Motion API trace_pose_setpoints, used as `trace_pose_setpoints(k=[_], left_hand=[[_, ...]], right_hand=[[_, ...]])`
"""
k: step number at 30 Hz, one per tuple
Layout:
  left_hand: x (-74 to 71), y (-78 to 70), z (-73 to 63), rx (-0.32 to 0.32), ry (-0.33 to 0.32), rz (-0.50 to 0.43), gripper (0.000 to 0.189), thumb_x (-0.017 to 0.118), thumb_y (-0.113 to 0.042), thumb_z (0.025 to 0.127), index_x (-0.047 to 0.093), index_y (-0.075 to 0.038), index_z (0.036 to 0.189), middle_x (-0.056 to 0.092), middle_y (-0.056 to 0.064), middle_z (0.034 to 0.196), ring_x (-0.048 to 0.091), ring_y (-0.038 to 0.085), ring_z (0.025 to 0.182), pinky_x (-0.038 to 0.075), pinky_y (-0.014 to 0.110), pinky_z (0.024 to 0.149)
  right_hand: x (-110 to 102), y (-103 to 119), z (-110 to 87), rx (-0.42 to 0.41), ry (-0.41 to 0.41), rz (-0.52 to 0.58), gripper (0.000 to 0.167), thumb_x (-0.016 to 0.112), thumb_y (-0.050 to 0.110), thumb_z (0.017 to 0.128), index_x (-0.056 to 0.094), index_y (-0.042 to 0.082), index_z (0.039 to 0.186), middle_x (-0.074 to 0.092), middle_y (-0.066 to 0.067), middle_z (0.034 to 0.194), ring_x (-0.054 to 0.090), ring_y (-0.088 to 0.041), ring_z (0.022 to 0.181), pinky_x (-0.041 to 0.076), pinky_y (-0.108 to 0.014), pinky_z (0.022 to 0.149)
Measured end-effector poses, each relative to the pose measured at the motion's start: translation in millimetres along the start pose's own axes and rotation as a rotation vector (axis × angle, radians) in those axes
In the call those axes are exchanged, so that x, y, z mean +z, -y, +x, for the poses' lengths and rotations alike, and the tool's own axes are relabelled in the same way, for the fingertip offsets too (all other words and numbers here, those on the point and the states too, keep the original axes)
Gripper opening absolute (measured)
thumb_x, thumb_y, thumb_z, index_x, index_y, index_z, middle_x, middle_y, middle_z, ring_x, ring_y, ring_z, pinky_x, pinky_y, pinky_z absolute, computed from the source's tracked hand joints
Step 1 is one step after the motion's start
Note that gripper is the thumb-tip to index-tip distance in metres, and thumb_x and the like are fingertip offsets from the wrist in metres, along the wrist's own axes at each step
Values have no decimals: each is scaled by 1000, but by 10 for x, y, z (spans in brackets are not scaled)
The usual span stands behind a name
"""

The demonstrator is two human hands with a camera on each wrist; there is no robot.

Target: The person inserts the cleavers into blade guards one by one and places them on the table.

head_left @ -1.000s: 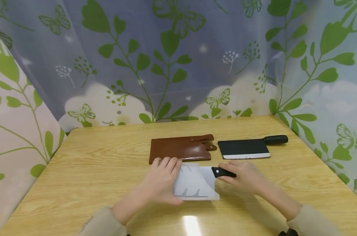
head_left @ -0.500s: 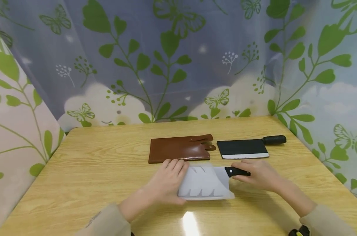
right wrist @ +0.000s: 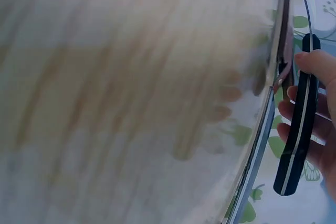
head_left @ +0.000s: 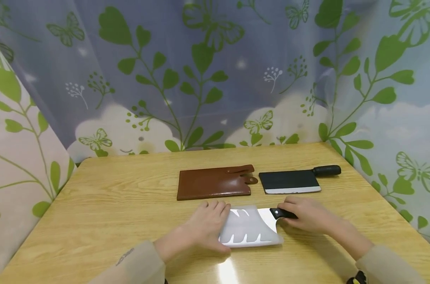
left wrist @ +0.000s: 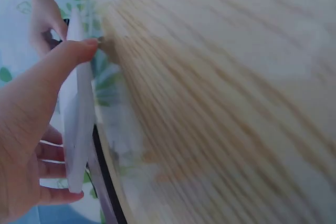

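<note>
A translucent white blade sheath (head_left: 241, 227) covers most of a cleaver's blade (head_left: 269, 219) in the head view. The cleaver's black handle (head_left: 285, 213) points right, and a strip of bright blade shows beside it. My left hand (head_left: 208, 227) grips the sheath's left end, thumb on the near edge and fingers at the far edge, as the left wrist view shows with the sheath (left wrist: 77, 114) between them. My right hand (head_left: 305, 215) holds the handle; in the right wrist view the thumb lies on the handle (right wrist: 299, 124) and the fingers are behind it.
A brown leather knife cover (head_left: 213, 183) with straps lies flat behind the sheath. To its right lies a second cleaver (head_left: 289, 181) with a dark blade, pale edge and black handle. All are on a wood-grain table (head_left: 122, 205), with a patterned curtain behind.
Both hands have moved right together with the sheathed cleaver, mostly in the first half second. The blade and sheath now catch more light. The leather cover and second cleaver stay on the table.
</note>
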State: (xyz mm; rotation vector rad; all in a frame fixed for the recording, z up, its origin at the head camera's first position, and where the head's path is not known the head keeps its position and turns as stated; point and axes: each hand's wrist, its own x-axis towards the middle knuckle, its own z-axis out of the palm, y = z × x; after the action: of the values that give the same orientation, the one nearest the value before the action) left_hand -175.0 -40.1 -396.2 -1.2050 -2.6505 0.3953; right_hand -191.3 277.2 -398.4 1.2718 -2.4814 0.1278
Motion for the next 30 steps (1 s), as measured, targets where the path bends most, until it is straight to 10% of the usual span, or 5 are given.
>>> trace_pose_setpoints(k=[19, 30], left_hand=[[134, 96, -18, 10, 136, -224, 106, 48, -80, 69, 33, -5, 142, 45, 10, 132, 43, 24, 119, 38, 44, 94], [175, 540, -49, -138, -3, -178, 99, 49, -75, 74, 35, -4, 142, 46, 13, 132, 40, 29, 122, 31, 47, 99]], right_hand=[[68, 24, -7, 31, 131, -58, 32, 71, 33, 78, 67, 10, 101, 57, 1, 89, 57, -19, 84, 46, -41, 72], [-87, -190, -35, 141, 26, -159, 34, 73, 33, 77, 68, 9, 99, 59, -4, 95, 54, -26, 91, 42, -47, 78]])
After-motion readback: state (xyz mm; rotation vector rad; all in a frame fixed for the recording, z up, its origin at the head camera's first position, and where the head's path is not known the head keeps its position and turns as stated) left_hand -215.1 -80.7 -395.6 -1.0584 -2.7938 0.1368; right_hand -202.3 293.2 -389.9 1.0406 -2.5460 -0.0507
